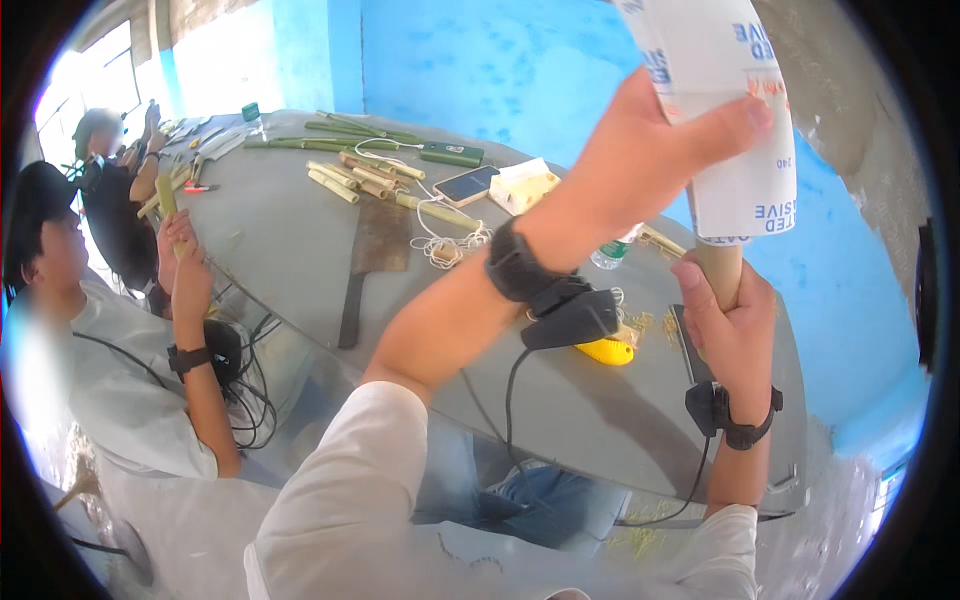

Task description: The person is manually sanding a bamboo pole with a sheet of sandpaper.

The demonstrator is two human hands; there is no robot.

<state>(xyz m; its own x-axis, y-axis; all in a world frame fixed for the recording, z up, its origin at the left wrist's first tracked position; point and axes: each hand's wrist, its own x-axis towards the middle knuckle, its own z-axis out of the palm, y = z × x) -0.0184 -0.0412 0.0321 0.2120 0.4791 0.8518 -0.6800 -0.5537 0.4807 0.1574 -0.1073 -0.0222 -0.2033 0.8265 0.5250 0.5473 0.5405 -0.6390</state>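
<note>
Blue wall [470, 85] beyond grey surface [300, 240]. Upper right of frame: pale tan, smooth-looking stick [720, 268] grasped in right hand's [738, 325] grip; left hand's [660, 150] grip clasps curved white blue-printed sheet [742, 190] over it.

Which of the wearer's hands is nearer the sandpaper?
Left. The left hand grips the sandpaper itself; the right hand holds the bamboo stick below the sandpaper's lower edge.

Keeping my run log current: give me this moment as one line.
Left hand: gripping white sheet | right hand: gripping tan stick below sheet's lower edge | on grey table: cleaver, phone
</note>
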